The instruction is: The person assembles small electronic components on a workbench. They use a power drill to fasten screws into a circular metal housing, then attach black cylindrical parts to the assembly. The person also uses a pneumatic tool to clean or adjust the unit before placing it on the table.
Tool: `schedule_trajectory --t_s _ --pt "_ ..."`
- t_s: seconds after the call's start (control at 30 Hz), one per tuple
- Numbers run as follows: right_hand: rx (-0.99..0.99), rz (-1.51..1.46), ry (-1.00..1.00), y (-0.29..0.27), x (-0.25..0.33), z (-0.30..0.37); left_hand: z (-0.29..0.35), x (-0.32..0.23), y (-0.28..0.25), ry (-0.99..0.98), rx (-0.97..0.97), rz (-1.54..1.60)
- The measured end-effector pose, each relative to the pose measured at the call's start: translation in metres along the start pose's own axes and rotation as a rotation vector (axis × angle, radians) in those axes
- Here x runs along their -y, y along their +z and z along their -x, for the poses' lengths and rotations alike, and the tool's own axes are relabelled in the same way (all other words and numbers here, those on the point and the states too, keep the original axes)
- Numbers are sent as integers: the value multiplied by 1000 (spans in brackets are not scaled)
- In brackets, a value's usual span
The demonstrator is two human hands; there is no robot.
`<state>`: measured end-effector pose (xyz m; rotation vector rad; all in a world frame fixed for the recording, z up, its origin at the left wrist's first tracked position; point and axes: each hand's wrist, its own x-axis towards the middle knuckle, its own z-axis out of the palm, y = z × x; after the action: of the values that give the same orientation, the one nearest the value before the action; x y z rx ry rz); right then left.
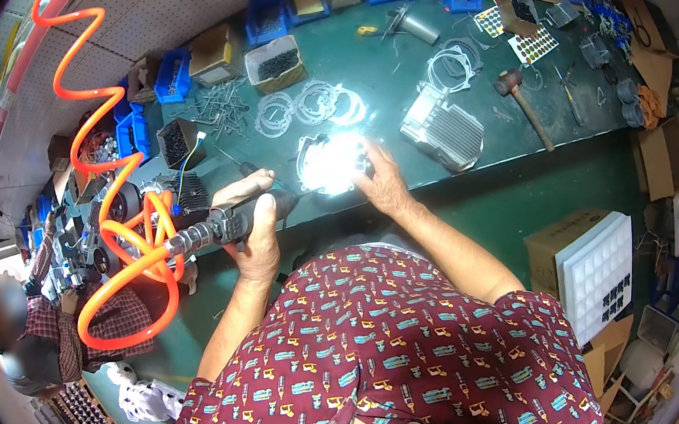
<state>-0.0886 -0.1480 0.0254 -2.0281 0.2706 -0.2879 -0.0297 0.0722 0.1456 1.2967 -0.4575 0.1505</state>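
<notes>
My left hand [259, 244] is closed around a dark air screwdriver [231, 220], whose tip points right, toward a metal part. An orange coiled air hose [129, 268] joins the back end of the tool. The metal part [327, 163] lies near the bench's front edge, washed out by glare, so its detail cannot be made out. My right hand [385, 184] grips its right side, fingers curled at the edge. A finned grey metal housing [443, 129] sits to the right of it, and thin ring gaskets [317, 103] lie just behind.
The green bench [354, 56] also bears a mallet [524, 104], loose long screws [220, 106], a box of black parts [276, 64] and blue bins [268, 19]. Another person [44, 335] works at the lower left. A carton with a white tray [598, 273] stands at the right.
</notes>
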Motion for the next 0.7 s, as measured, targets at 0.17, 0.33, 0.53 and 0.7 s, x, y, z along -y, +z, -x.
schedule_trajectory --t_s 0.17,0.33,0.53,0.7 --pt "4 -1 2 -1 -1 0 -1 -10 4 -86 66 -97" --pt "-26 49 -30 -3 5 2 -12 -17 20 -41 316 -118" --pt "-63 63 -20 1 5 3 -15 4 29 -24 377 19" --pt "-52 20 11 -3 11 4 -19 5 31 -31 378 12"
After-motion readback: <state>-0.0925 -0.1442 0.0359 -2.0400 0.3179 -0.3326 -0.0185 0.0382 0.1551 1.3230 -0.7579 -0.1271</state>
